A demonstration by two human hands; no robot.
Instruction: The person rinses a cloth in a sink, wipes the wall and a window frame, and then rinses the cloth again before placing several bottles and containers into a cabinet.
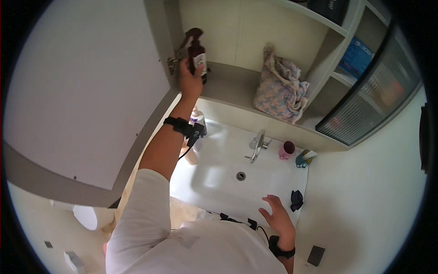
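My left hand (190,81) reaches up into the open cabinet, its thumb and fingers closed round a dark brown bottle (200,59). The bottle carries a pale label and is topped by a dark head that looks like a sprayer. It stands roughly upright by the cabinet's left side, its lower part near the shelf (228,82); whether it touches the shelf I cannot tell. Over the near right part of the white washbasin (219,182), my right hand (277,214) is open, fingers apart, with nothing in it.
A patterned cloth bag (280,86) sits on the shelf. The mirrored-cabinet door (86,91) swings out at left; a ribbed glass door (369,86) hangs at right. Around the basin are a faucet (258,146), a pink cup (286,150), a blue-green holder (305,159) and pump bottles (198,119).
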